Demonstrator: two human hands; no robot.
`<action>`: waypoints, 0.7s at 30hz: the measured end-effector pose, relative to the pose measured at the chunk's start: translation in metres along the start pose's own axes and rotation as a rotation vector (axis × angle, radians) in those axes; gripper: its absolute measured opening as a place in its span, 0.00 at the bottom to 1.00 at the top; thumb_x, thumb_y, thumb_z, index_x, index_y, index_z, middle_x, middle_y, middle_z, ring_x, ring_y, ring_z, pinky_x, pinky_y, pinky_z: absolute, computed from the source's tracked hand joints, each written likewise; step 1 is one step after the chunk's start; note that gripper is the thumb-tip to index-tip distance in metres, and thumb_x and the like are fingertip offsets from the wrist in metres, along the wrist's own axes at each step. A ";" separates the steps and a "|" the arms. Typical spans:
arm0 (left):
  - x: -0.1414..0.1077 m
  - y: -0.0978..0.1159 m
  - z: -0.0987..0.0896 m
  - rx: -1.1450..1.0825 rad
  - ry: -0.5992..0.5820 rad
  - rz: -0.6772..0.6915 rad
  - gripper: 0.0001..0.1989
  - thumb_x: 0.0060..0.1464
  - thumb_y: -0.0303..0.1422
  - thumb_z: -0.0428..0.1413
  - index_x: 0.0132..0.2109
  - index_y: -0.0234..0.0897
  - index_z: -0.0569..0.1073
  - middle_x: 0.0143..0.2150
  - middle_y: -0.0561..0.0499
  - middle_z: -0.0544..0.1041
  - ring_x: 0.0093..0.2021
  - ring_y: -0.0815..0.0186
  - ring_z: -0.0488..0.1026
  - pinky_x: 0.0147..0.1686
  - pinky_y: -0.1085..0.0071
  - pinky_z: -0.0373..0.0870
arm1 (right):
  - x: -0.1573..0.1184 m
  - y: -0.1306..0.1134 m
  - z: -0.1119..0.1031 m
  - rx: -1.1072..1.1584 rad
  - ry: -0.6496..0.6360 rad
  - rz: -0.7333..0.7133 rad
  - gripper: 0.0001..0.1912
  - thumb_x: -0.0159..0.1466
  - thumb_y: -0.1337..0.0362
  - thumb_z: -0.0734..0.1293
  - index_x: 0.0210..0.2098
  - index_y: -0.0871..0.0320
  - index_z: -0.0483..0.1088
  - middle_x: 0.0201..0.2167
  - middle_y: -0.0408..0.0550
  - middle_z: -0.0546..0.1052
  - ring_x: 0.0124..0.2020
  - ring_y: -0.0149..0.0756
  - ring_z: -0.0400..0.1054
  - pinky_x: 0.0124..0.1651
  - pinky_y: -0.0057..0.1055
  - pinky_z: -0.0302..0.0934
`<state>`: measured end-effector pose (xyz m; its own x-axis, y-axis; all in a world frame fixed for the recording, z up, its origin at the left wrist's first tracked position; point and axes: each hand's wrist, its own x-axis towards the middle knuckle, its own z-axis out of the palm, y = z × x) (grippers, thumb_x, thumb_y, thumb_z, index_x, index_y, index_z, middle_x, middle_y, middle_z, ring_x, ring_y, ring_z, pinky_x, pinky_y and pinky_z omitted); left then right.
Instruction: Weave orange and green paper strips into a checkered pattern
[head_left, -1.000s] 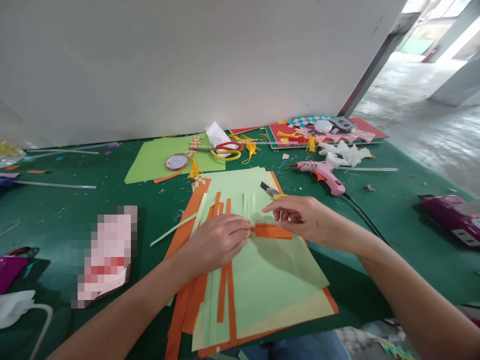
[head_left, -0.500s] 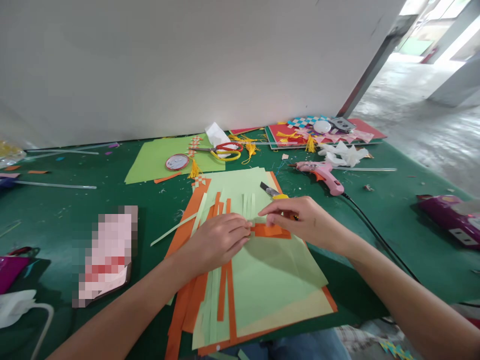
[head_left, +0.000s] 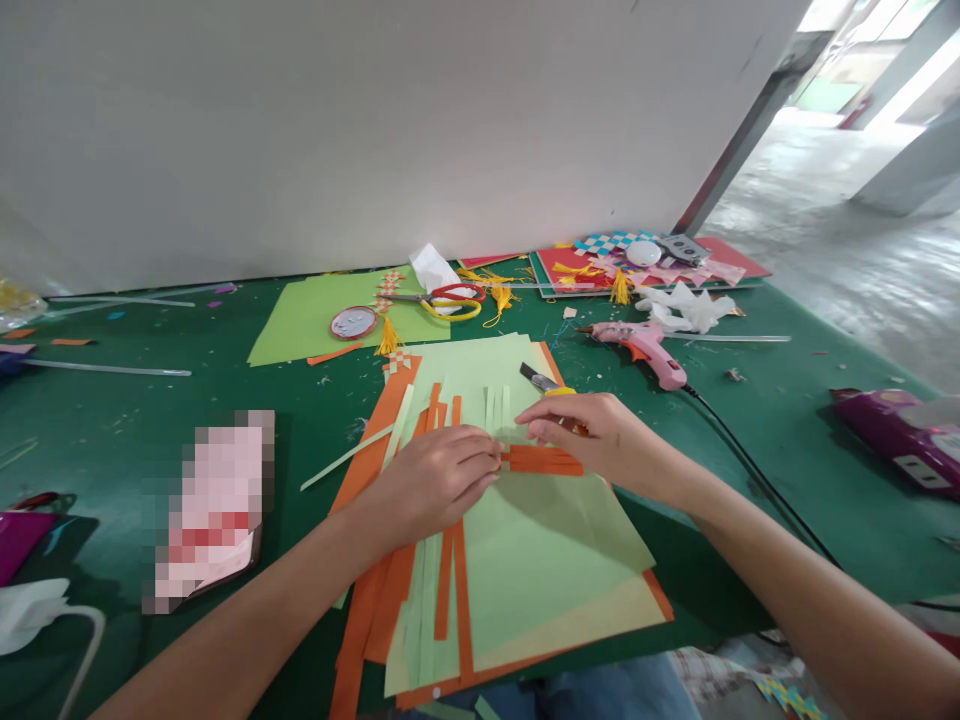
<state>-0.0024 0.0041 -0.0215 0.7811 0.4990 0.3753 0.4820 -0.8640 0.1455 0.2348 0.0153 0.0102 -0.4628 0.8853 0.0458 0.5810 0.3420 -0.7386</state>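
My left hand point(head_left: 442, 472) presses with its fingertips on the place where upright pale green paper strips point(head_left: 498, 408) meet sideways orange paper strips point(head_left: 547, 460). Its fingers are closed together there and cover the crossing. My right hand point(head_left: 581, 425) hovers just above and right of the orange strips, thumb and fingers apart, holding nothing that I can see. Beneath both lies a stack of light green paper sheets point(head_left: 555, 560) with orange sheets under it. Loose orange strips point(head_left: 460, 560) and green strips run lengthwise beside and under my left forearm.
Behind my right hand lies a yellow utility knife point(head_left: 544, 380). Further back are scissors point(head_left: 450, 300), a round tin point(head_left: 354, 323), yellow tassels point(head_left: 501, 297) and a pink glue gun point(head_left: 645, 350) with its cord point(head_left: 765, 480). A phone point(head_left: 217, 510) lies left; a purple tool point(head_left: 900, 435) lies right.
The orange strip piece that was raised under my right fingers now lies flat with the other sideways strips. My right hand has lifted slightly off; my left hand stays in place.
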 end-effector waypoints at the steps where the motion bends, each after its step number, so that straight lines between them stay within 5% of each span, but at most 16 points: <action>1: 0.000 0.000 0.000 0.001 0.000 -0.005 0.10 0.64 0.30 0.50 0.45 0.35 0.77 0.46 0.47 0.81 0.48 0.63 0.76 0.49 0.64 0.73 | 0.000 0.003 0.000 -0.043 0.009 -0.001 0.12 0.67 0.62 0.61 0.40 0.57 0.76 0.32 0.45 0.80 0.30 0.30 0.70 0.31 0.25 0.59; 10: 0.003 0.004 0.001 0.064 -0.079 0.015 0.15 0.64 0.36 0.50 0.54 0.34 0.71 0.46 0.43 0.77 0.48 0.57 0.73 0.45 0.59 0.74 | -0.003 0.020 -0.008 -0.350 -0.135 -0.070 0.07 0.63 0.70 0.63 0.34 0.58 0.73 0.33 0.46 0.76 0.32 0.33 0.69 0.36 0.27 0.58; 21: 0.004 0.005 0.001 0.035 -0.120 0.002 0.13 0.63 0.35 0.52 0.50 0.34 0.73 0.45 0.43 0.75 0.47 0.56 0.71 0.45 0.60 0.72 | -0.011 0.019 -0.009 -0.417 -0.266 -0.128 0.14 0.59 0.78 0.60 0.40 0.58 0.69 0.41 0.49 0.73 0.44 0.38 0.69 0.46 0.33 0.60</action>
<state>0.0031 0.0022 -0.0198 0.8230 0.5038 0.2626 0.4925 -0.8631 0.1122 0.2568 0.0152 0.0018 -0.6708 0.7356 -0.0939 0.7008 0.5873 -0.4049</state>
